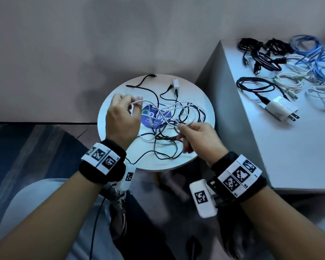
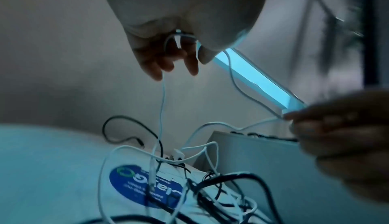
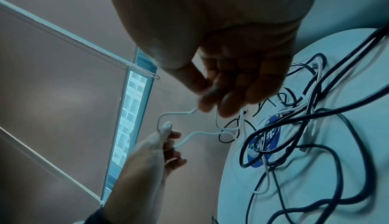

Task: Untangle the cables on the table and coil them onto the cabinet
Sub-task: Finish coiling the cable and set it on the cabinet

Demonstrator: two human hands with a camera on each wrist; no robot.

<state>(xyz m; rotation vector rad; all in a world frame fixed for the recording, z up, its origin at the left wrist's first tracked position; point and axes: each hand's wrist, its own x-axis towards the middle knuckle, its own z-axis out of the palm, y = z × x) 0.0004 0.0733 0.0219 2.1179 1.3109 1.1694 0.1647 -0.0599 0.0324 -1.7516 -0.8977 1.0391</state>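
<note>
Both hands were raised over the round table [image 1: 111,147], apart from each other, w/ one white cable [image 1: 158,107] strung between them. The left hand [image 1: 122,117] pinched one end of that cable betw. thumb & fingertips, other fingers curled; in the left wrist view the cable looped through its fingers [image 2: 151,68] and dropped toward the pile. The right hand [image 1: 197,137] pinched the same cable further along, thumb against forefinger, just above the tangle.

Under & betw. the hands lay the tangle of black and white cables [image 1: 176,132], partly over a blue round sticker [image 1: 148,119]. Beyond the hands, a small white adapter [image 1: 176,84] sat on the table w/ a black lead. To the right of the right hand stood the cabinet [image 1: 289,156], carrying coiled black cables [image 1: 259,51], blue cables [image 1: 317,61], white cables [image 1: 289,81] & a white charger [image 1: 280,107].
</note>
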